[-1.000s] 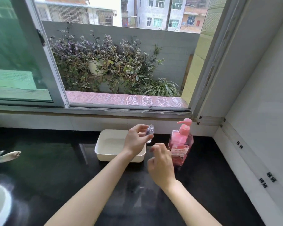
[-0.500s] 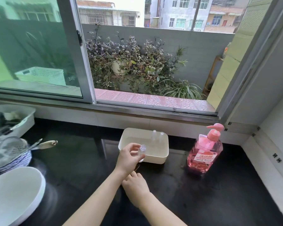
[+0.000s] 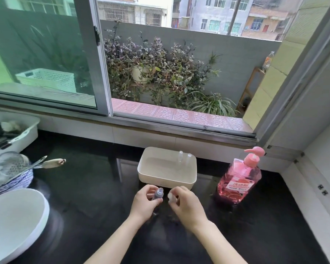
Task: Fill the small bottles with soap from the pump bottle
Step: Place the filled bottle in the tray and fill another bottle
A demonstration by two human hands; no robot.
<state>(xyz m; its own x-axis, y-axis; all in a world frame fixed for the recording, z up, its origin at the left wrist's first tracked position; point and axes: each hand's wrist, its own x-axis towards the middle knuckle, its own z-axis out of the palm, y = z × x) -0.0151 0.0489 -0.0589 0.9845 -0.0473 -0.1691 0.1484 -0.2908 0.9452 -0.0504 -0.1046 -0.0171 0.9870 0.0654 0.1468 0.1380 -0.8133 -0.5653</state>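
My left hand [image 3: 146, 203] grips a small clear bottle [image 3: 158, 194] with an open threaded neck, held upright just above the black counter. Close to its right, my right hand [image 3: 188, 204] pinches a small clear cap [image 3: 171, 196]. Behind both hands stands a white rectangular tray [image 3: 147, 173] with two more small clear bottles [image 3: 184, 159] upright in its far right corner. The pink pump bottle [image 3: 238, 182] stands on the counter to the right of the tray, its pump head pointing left.
A large white bowl [image 3: 13, 221] sits at the near left. Behind it a patterned bowl [image 3: 11, 182] holds a strainer and utensils, and a white bin [image 3: 17, 128] stands by the window. A white wall borders the black counter [image 3: 84, 187] on the right.
The view has swung left and pulled back. My left hand has lowered the small bottle from in front of the tray to just above the counter; my right hand has come up beside it with the cap.
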